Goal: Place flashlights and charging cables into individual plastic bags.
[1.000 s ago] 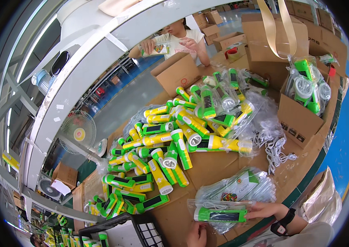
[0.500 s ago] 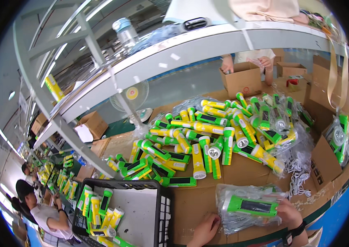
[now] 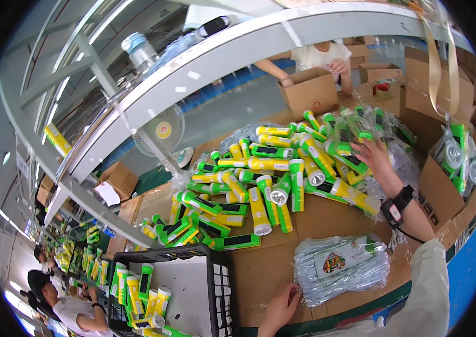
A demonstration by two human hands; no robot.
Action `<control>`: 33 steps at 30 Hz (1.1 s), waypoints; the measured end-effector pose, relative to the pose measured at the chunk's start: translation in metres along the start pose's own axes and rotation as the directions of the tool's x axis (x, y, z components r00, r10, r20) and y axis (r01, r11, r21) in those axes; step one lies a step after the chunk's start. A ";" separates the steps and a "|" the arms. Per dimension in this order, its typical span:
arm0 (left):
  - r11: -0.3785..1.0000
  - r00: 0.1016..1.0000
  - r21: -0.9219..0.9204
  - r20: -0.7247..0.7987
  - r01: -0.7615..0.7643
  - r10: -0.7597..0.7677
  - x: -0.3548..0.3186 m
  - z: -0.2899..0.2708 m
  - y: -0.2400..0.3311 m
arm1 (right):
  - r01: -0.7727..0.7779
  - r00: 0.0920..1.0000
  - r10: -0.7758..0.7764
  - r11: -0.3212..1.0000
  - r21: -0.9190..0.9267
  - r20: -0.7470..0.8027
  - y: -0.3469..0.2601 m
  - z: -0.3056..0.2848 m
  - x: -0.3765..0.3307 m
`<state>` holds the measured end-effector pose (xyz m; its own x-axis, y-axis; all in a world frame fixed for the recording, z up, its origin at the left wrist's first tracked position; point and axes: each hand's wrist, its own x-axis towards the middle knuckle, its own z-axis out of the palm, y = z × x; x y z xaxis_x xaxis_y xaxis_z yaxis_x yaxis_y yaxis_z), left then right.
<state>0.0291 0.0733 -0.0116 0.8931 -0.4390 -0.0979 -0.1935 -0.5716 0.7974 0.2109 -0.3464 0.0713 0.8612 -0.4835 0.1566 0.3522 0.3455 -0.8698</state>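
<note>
My left hand (image 3: 281, 306) rests on the cardboard-covered table with its fingers curled together and nothing visible in them. Its fingertips are close beside a stack of clear plastic bags (image 3: 311, 283); the top one has a white printed panel with a colourful picture. My right hand (image 3: 374, 157) reaches far over to the bagged flashlights (image 3: 346, 130) at the back right. Its fingers are spread above a green flashlight (image 3: 347, 157), with some blur around them. A large heap of loose green and yellow flashlights (image 3: 269, 164) covers the middle of the table.
A black plastic crate (image 3: 219, 286) with several flashlights stands at the left front. White cords (image 3: 396, 236) lie below the bagged pile. An open carton (image 3: 445, 205) holds bagged flashlights at right. A metal shelf (image 3: 204, 53) crosses overhead. Across the table a person handles a carton (image 3: 308, 95).
My right hand has gone from the bag stack to the far right pile, taking the bagged green flashlight off the stack. My left hand has stayed beside the bags. The view has shifted slightly.
</note>
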 end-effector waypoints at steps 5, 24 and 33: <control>0.990 0.989 0.018 0.034 0.141 -0.142 -0.007 -0.002 0.003 | 0.126 0.991 -0.116 0.977 -0.173 0.070 -0.001 0.016 -0.063; 0.810 0.963 0.523 0.179 -0.265 0.199 0.040 0.053 0.060 | 0.850 0.403 0.090 0.331 -0.409 0.911 0.061 -0.009 -0.202; 0.818 0.958 0.499 0.156 -0.285 0.239 0.040 0.058 0.055 | 0.862 0.387 0.096 0.316 -0.396 0.917 0.061 -0.011 -0.199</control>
<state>0.0305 -0.0157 -0.0060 0.7465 -0.6653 0.0036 -0.6156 -0.6887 0.3830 0.0570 -0.2377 -0.0180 0.7030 0.5840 0.4058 0.7083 -0.6264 -0.3255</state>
